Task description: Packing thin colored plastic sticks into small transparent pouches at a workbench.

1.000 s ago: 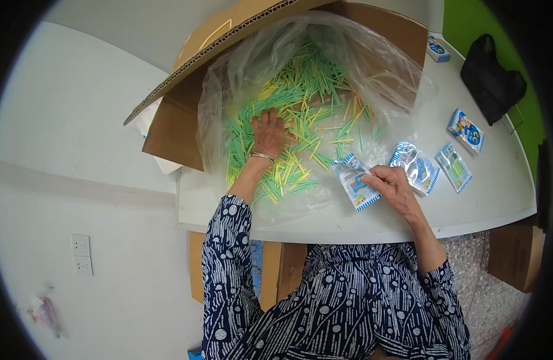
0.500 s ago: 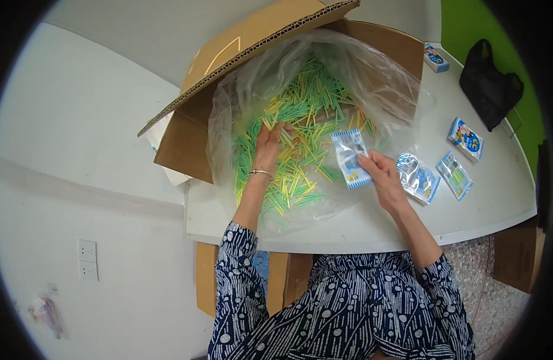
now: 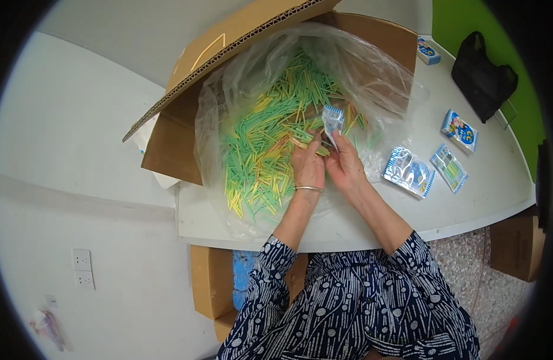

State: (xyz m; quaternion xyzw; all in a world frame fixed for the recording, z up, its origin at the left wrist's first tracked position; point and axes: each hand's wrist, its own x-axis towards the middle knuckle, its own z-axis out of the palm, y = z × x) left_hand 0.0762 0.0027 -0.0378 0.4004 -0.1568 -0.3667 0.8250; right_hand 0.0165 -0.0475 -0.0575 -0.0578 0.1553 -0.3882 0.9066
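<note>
A loose heap of thin green and yellow sticks (image 3: 258, 132) spreads over a clear plastic liner (image 3: 216, 114) that spills from a cardboard box. My left hand (image 3: 308, 165) is closed on a small bunch of these sticks (image 3: 309, 144), held over the heap's right side. Close against it, my right hand (image 3: 347, 162) grips a small clear packet (image 3: 332, 120) with blue striped edges, standing roughly upright. The fingertips of both hands nearly meet. Whether any sticks are inside the packet cannot be made out.
Right of my hands on the white table (image 3: 372, 222) lie a blue-and-clear packet (image 3: 410, 172) and a packet with green sticks (image 3: 449, 168). Beyond are a small printed box (image 3: 461, 131), another box (image 3: 428, 51) and a black bag (image 3: 483, 78). The cardboard box (image 3: 372, 54) stands at the back.
My left hand has lifted from the heap and moved right with sticks in it. My right hand has brought the packet left and tilted it, so both hands are now together.
</note>
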